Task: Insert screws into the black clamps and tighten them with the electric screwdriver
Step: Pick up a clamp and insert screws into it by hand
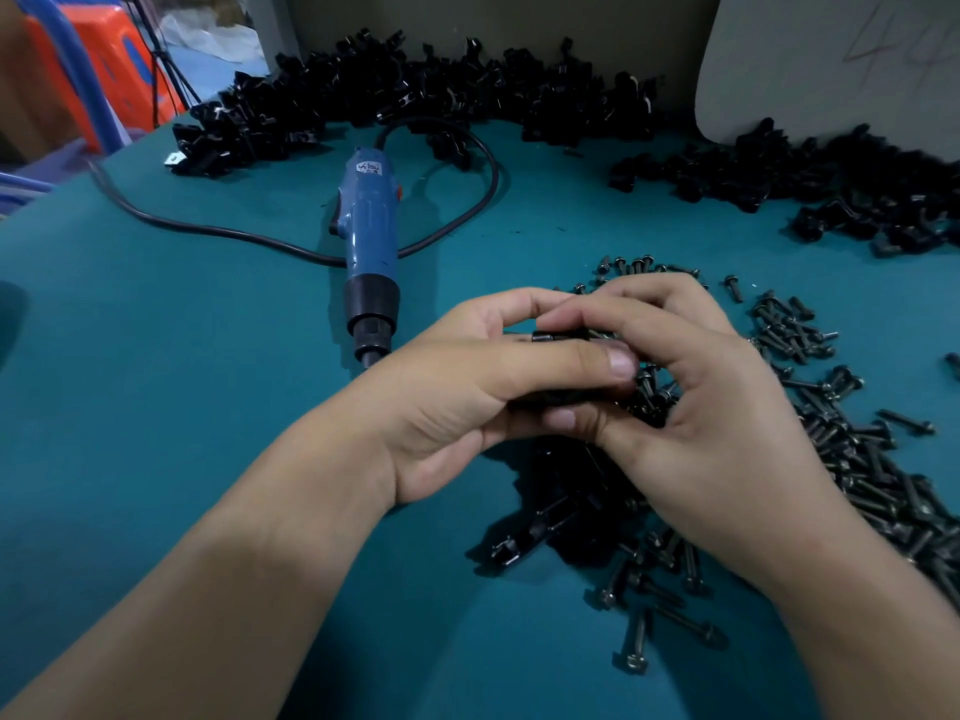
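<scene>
1. Teal cloth (208, 407) covers the bench, and an orange plastic stool (119, 59) stands beyond its far left corner.
2. Both hands meet at the centre. The left hand (467, 397) curls round a black clamp (558, 336), thumb laid across it. The right hand (717, 423) pinches the same clamp, perhaps with a screw, though the fingers hide it.
3. An electric screwdriver (369, 236) lies just left of the hands, tip toward them, its black cord (208, 228) looping behind.
4. Loose screws (857, 459) spread under and right of the right hand. Heaped clamps (415, 96) line the far edge.

Teal table cover (208, 407); blue screwdriver (370, 220), black nose; black clamps (395, 90); dark grey screws (878, 485); orange stool (111, 59).
</scene>
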Motion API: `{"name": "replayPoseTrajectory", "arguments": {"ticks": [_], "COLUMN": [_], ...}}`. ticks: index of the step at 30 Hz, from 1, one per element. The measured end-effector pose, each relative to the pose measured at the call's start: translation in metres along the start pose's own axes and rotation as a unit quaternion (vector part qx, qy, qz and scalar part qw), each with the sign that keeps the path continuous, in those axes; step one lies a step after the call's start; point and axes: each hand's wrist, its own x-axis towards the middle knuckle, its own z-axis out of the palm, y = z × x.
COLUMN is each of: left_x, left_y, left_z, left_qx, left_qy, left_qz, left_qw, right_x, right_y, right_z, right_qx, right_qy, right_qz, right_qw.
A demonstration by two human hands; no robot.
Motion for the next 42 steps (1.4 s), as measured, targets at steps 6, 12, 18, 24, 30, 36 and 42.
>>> {"name": "replayPoseTrajectory", "arguments": {"ticks": [6,12,18,24,30,36,42], "left_x": [0.001,0.003,0.003,0.004,0.005,0.010,0.011], "left_y": [-0.004,-0.005,-0.004,-0.002,-0.006,-0.014,-0.018], "left_z": [0.005,0.006,0.002,-0.001,0.003,0.004,0.002], "left_qx": [0.021,0.032,0.025,-0.013,0.086,0.201,0.317], "left_qy": [0.030,0.038,0.031,0.031,0.043,0.090,0.106], "left_qz": [0.011,0.012,-0.001,0.004,0.066,0.152,0.240], "left_qw": [0.999,0.999,0.999,0.999,0.993,0.964,0.911], "right_x": [0.000,0.001,0.001,0.001,0.001,0.001,0.004], "right_y": [0.000,0.001,0.001,0.005,0.009,0.013,0.014], "right_z": [0.001,0.002,0.002,-0.001,-0.002,-0.003,-0.009], "right_qx": [-0.016,-0.008,0.010,0.001,-0.003,0.172,0.235], "right_qy": [-0.001,-0.003,-0.007,0.020,0.061,0.047,0.060], "right_qz": [-0.002,0.001,0.000,-0.010,-0.035,0.028,0.051], "right_qw": [1.000,1.000,1.000,1.000,0.998,0.984,0.969]}}
